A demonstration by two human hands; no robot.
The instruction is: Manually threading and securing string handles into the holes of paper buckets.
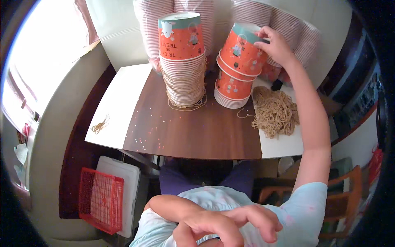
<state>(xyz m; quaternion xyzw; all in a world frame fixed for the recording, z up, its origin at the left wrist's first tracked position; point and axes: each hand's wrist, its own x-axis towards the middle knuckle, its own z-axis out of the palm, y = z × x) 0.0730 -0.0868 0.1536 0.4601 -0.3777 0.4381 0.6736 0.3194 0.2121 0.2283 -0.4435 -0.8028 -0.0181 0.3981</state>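
My right hand (275, 44) reaches across the table and pinches the teal base of an upside-down orange paper bucket (242, 51). That bucket tilts on a short stack of matching buckets (233, 88). My left hand (230, 224) hovers close to my chest, fingers loosely bent and apart, with nothing visible in it. To the left rises a tall stack of upside-down buckets (181, 39), its many white rims hung with loops of tan twine (187, 88). A tangled heap of tan twine (276, 111) lies right of the short stack.
Plastic-wrapped stacks of buckets (150, 29) stand along the wall, with more wrapped stacks (284, 33) behind my right hand. A small bundle of twine (100, 124) and scattered pale specks lie on the table (197, 136). A red basket (101, 199) sits below left, a wooden chair (347, 197) at right.
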